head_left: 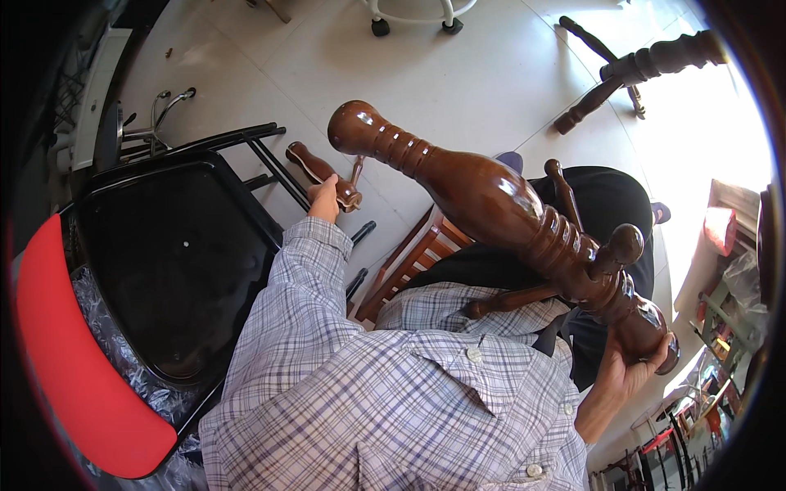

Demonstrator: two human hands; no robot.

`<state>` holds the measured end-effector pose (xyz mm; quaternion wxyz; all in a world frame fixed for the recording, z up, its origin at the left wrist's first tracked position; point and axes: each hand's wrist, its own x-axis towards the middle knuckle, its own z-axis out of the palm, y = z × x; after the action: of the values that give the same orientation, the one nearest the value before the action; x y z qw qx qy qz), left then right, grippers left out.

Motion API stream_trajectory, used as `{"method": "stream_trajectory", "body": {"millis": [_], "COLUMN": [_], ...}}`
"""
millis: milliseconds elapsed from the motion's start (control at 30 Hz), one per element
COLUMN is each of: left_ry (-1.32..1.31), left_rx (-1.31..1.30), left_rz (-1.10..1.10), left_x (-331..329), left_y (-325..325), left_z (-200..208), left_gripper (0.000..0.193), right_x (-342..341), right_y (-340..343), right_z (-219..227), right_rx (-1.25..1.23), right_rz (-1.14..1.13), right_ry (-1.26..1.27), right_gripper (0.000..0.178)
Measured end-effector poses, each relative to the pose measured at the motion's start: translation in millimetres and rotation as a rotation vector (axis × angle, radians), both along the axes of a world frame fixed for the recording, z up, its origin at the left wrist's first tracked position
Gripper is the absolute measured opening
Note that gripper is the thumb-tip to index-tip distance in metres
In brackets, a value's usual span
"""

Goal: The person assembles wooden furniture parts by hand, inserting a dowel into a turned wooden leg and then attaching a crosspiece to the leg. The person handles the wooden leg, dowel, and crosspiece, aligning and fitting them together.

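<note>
A large glossy brown turned wooden post lies diagonally across my lap, its rounded end pointing to the far left. Several turned pegs stick out from its lower part. My right hand is closed around the post's near right end. Out to the left, my left hand grips a smaller dark brown wooden piece with a pale edge along its side. A thin peg shows beside that piece; whether the two are joined I cannot tell. Some of my left fingers are hidden.
A black-seated folding chair with a red backrest stands at my left. A slatted wooden piece is near my lap. Another turned wooden stand sits far right, and a white wheeled base is at the far edge. Assorted items crowd the right.
</note>
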<state>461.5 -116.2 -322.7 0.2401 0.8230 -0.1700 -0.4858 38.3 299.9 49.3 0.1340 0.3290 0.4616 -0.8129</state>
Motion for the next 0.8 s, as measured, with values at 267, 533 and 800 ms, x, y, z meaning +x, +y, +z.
{"method": "stream_trajectory", "body": {"millis": [267, 533, 800], "left_ry": [0.069, 0.124, 0.520], "left_rx": [0.061, -0.096, -0.328], "left_rz": [-0.008, 0.160, 0.050], "left_x": [-5.4, -54.0, -82.9], "left_y": [9.0, -5.4, -30.3], "left_z": [-21.6, -1.4, 7.5], "left_gripper": [0.049, 0.064, 0.050], "right_x": [0.4, 3.0, 5.3], "right_y": [-0.1, -3.1, -15.7], "right_z": [0.7, -0.2, 6.5], "right_rx": [-0.097, -0.062, -0.110], "right_rz": [0.041, 0.072, 0.095], "right_ry": [-0.012, 0.048, 0.040], "right_gripper": [0.056, 0.068, 0.065]}}
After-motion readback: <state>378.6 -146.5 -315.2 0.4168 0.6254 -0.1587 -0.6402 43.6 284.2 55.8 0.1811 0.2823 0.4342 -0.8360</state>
